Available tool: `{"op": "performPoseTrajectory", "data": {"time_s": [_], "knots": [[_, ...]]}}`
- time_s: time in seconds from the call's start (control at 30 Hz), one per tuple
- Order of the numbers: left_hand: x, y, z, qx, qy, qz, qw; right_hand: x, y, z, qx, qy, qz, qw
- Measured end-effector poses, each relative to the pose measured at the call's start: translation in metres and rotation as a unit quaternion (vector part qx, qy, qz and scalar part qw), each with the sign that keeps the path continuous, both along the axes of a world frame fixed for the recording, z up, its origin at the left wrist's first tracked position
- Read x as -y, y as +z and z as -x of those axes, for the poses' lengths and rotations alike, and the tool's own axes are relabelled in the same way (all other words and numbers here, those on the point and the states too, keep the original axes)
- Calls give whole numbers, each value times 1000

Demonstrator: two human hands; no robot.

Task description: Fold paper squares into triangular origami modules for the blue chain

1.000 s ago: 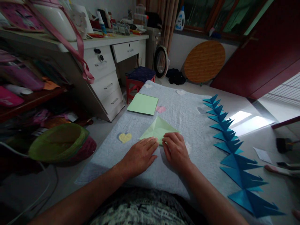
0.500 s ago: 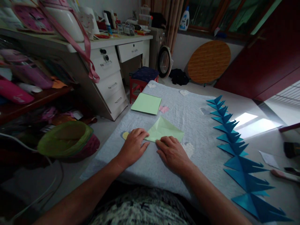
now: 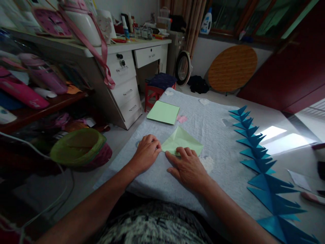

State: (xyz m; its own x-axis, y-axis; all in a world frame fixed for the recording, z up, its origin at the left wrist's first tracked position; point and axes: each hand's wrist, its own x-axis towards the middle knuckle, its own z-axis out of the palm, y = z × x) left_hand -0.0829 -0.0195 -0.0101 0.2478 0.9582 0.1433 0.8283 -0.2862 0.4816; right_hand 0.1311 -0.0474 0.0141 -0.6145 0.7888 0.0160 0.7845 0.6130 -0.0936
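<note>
A sheet of light green origami paper (image 3: 182, 137) lies on the cloth-covered table, folded and creased, with one corner pointing away from me. My left hand (image 3: 145, 153) pinches its left corner between thumb and fingers. Flat across the near edge rests my right hand (image 3: 189, 166), fingers stretched out and pressing on the paper, thumb apart on the cloth. Just beyond, a stack of square green paper (image 3: 164, 112) sits near the table's left edge. Along the right side runs a row of blue folded paper pieces (image 3: 254, 149) with pointed tips.
The table wears a pale grey cloth (image 3: 157, 181) with appliqué patches. Left of it stand a lined waste basket (image 3: 78, 149) and a white desk (image 3: 127, 93) with drawers. A red stool (image 3: 158, 84) is behind the far left corner. A round wooden tabletop (image 3: 232, 69) leans on the wall.
My right hand's fingers have shifted left along the near edge, toward the left corner. My left fingers have closed tighter on that corner. The whole view has moved slightly.
</note>
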Motion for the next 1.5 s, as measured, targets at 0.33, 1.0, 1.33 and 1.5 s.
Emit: {"op": "performPoseTrajectory", "data": {"time_s": [0.33, 1.0, 1.33, 1.5], "knots": [[0, 2, -2, -18, 12, 8, 1000, 4, -4, 7, -11, -13, -2, 1000], [15, 5, 16, 1, 30, -78, 996, 2, -7, 11, -55, 2, 31, 998], [34, 4, 7, -151, -118, -105, 976, 2, -7, 15, -48, -5, 12, 999], [35, 7, 8, -195, -114, -96, 969, 5, -4, 9, -72, -9, 34, 997]]}}
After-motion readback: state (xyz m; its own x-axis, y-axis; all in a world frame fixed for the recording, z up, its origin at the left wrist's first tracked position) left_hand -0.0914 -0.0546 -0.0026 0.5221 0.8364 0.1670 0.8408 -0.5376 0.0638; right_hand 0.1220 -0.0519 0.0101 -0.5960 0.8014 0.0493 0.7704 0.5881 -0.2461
